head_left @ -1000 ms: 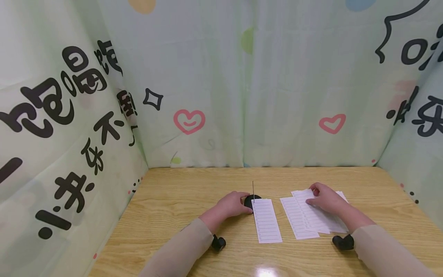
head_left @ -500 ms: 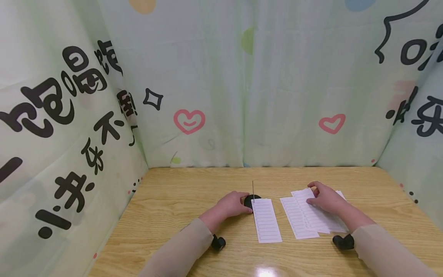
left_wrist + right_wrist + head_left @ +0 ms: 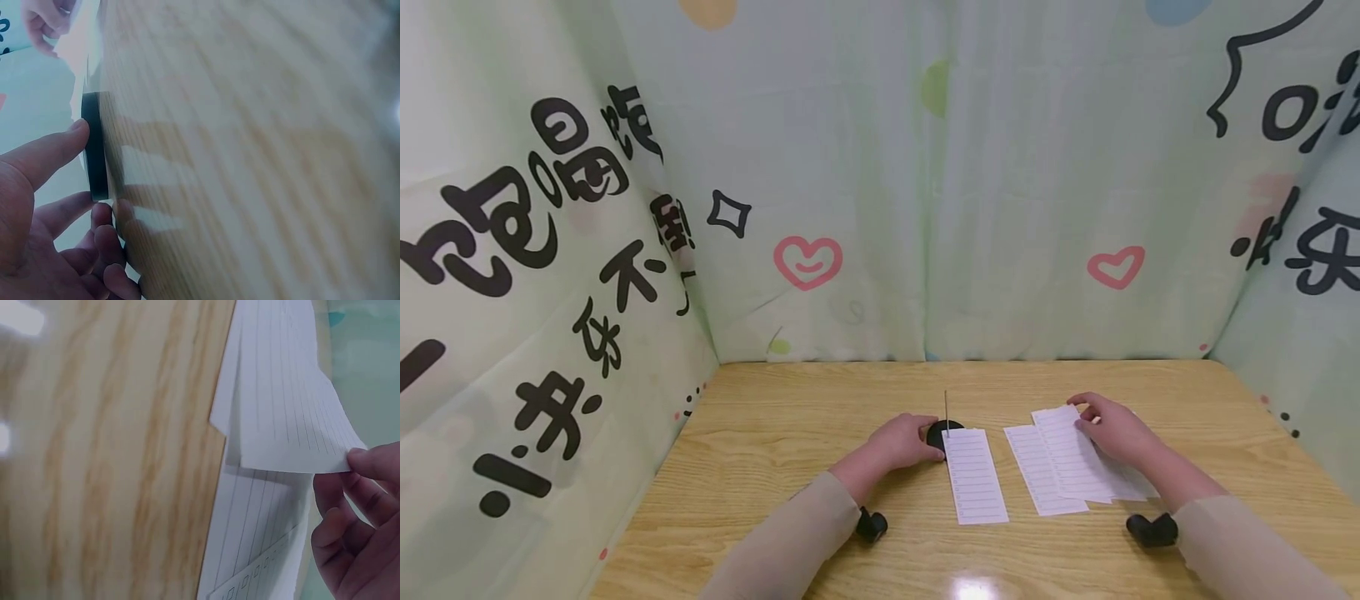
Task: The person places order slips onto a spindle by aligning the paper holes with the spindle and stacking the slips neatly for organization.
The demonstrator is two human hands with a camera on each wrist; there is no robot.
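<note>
My left hand (image 3: 901, 442) grips a black disc-shaped base (image 3: 95, 150) of a paper spike, thumb and index finger at its rim. The thin metal spike (image 3: 946, 408) stands upright from it. A narrow lined sheet (image 3: 975, 479) overlaps the base's near side; whether the spike pierces it, I cannot tell. Over to the right, my right hand (image 3: 1116, 432) pinches the edge of another lined sheet (image 3: 287, 406) between thumb and finger. That edge is raised above the lined sheets beneath (image 3: 250, 531), which have small checkboxes. My hand partly hides these papers in the head view.
The wooden table (image 3: 820, 400) carries everything. A printed curtain (image 3: 880, 208) borders its back and sides. Black wrist cameras (image 3: 872, 527) hang below both sleeves, close to the tabletop.
My right hand has shifted slightly right, and its sheet's edge has lifted a little from the others. The left hand stays at the spike's base. The head view has turned slightly right.
</note>
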